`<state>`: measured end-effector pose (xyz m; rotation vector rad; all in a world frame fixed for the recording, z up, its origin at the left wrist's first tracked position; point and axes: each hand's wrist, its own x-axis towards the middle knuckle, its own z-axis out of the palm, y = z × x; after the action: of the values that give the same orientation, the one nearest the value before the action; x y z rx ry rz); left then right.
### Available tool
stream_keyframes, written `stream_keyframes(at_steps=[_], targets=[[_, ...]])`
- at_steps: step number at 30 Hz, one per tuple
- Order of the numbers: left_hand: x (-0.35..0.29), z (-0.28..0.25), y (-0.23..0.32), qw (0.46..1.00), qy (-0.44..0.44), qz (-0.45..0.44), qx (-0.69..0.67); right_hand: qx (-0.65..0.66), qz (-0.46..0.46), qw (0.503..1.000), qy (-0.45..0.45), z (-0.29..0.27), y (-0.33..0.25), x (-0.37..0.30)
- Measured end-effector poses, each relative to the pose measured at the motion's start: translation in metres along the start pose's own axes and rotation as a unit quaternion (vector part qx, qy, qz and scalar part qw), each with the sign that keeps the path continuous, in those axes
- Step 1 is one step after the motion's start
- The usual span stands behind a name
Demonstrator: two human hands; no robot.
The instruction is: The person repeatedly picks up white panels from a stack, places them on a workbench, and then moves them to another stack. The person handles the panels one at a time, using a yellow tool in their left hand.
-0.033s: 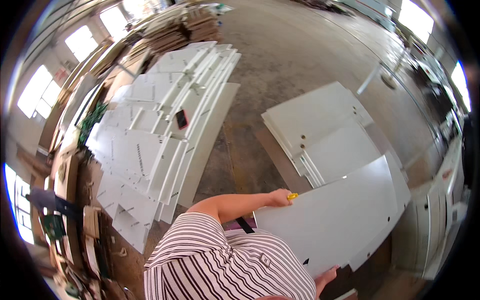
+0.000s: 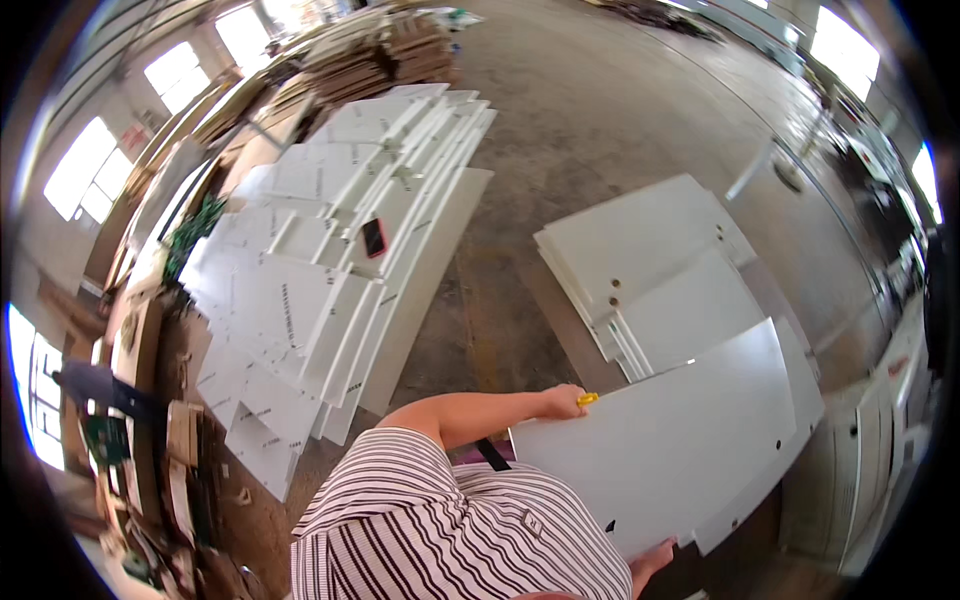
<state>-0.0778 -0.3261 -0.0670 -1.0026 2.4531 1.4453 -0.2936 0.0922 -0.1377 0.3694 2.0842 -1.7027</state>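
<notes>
A large white panel [image 2: 660, 430] lies in front of me to the right, with a few dark holes along its far right side. My left hand [image 2: 563, 401] is closed around a small yellow tool [image 2: 587, 399] at the panel's upper left edge; the tool's exact kind is too small to tell. Down at the lower edge, my right hand [image 2: 655, 556] has its fingers closed on the panel's rim, partly hidden by the striped shirt. Beyond, more white panels [image 2: 640, 240] with round holes are stacked under or against this one.
To the left is a wide stack of white printed boards [image 2: 280, 290], with a phone [image 2: 374, 238] resting on it. Brown sheets [image 2: 350, 70] are piled at the back. A person [image 2: 105, 390] stands at far left. Pale cabinet-like panels [image 2: 840, 470] stand at right.
The whole view has shifted slightly, so the boards and panels sit a little further right. Both hands stay at the same places on the panel.
</notes>
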Motion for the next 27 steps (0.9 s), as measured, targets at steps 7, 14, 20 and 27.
stream_keyframes(at_steps=[7, 14, 20, 27], targets=[[-0.01, -0.027, -0.031, 0.992, 0.06, -0.089, -0.071, -0.109, -0.046, 0.99, -0.077, 0.07, -0.017, 0.092], [0.009, -0.049, -0.06, 0.982, 0.038, -0.154, -0.102, -0.118, -0.025, 0.989, -0.083, 0.12, -0.013, 0.123], [0.086, -0.059, -0.063, 0.996, 0.012, -0.074, -0.039, -0.045, 0.024, 0.999, -0.009, 0.112, -0.007, 0.132], [0.141, -0.013, -0.042, 0.985, -0.078, -0.038, -0.148, -0.132, 0.062, 0.984, 0.099, 0.065, -0.001, 0.059]])
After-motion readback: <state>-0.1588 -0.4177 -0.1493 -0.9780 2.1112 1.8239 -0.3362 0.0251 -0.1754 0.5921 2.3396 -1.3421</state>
